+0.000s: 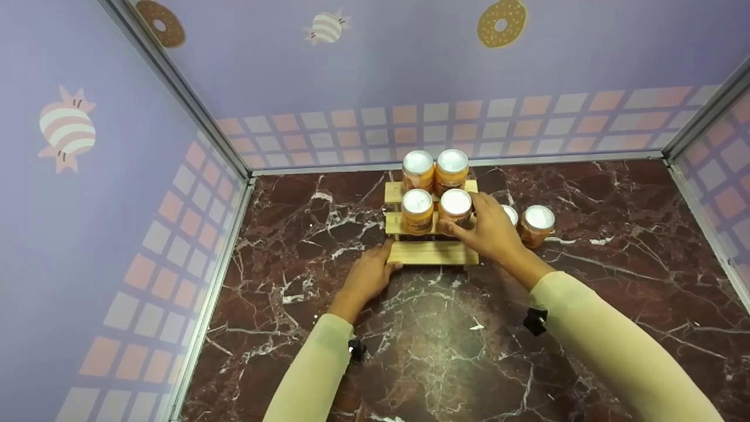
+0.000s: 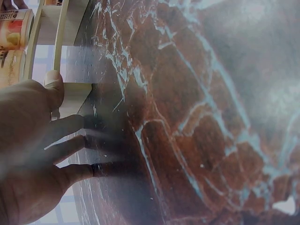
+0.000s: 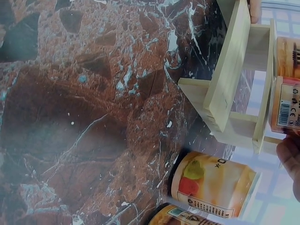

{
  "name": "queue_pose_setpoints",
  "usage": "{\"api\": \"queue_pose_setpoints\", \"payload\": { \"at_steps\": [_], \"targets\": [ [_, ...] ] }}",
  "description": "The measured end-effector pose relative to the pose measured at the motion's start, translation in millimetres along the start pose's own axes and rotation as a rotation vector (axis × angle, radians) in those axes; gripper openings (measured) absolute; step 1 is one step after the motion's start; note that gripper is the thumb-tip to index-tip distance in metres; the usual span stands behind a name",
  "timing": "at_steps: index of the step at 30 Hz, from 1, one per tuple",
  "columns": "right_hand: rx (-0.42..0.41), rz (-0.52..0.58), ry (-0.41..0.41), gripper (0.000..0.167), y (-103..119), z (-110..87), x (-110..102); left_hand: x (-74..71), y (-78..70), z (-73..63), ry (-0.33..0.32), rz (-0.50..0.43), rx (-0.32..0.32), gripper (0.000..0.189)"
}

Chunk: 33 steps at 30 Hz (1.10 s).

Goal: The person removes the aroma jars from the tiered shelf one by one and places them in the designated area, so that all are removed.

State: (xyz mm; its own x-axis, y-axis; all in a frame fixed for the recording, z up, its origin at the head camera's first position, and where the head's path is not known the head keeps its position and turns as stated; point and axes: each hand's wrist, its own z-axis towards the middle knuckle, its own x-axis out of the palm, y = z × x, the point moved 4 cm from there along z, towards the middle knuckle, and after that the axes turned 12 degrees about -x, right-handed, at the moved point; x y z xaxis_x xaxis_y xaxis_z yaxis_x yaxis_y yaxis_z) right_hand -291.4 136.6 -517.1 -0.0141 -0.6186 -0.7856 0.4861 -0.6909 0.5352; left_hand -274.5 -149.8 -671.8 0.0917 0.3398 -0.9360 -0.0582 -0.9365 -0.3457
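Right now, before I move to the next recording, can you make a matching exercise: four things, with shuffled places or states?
1. Left hand
2. Right hand
3. Top tier
4. Lowest tier

A. Bears two lidded jars
B. Grips a white-lidded jar
C. Bare wood
D. At the wooden rack's left end

Pairs: 1-D, 2-B, 3-A, 4-C

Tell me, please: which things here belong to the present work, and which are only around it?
Part of the work, it seems:
wooden rack, touched by the left hand
three jars on the rack
fourth jar, held by the right hand
two more jars beside the rack

Only around it:
marbled table
decorated walls
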Motion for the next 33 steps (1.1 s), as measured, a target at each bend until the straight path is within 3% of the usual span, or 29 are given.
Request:
{"api": "queue_pose_setpoints", "payload": {
  "at_steps": [29,33],
  "targets": [
    [-0.019,-0.027,-0.043,0.084,-6,-14.6,-18,0.6,0.4,0.3,-0.022,-0.021,0.023,0.076],
    [-0.025,-0.026,-0.048,0.082,-8,-17.1,-20,-0.6,-0.6,-0.8,-0.048,-0.034,0.028,0.076]
  ]
}}
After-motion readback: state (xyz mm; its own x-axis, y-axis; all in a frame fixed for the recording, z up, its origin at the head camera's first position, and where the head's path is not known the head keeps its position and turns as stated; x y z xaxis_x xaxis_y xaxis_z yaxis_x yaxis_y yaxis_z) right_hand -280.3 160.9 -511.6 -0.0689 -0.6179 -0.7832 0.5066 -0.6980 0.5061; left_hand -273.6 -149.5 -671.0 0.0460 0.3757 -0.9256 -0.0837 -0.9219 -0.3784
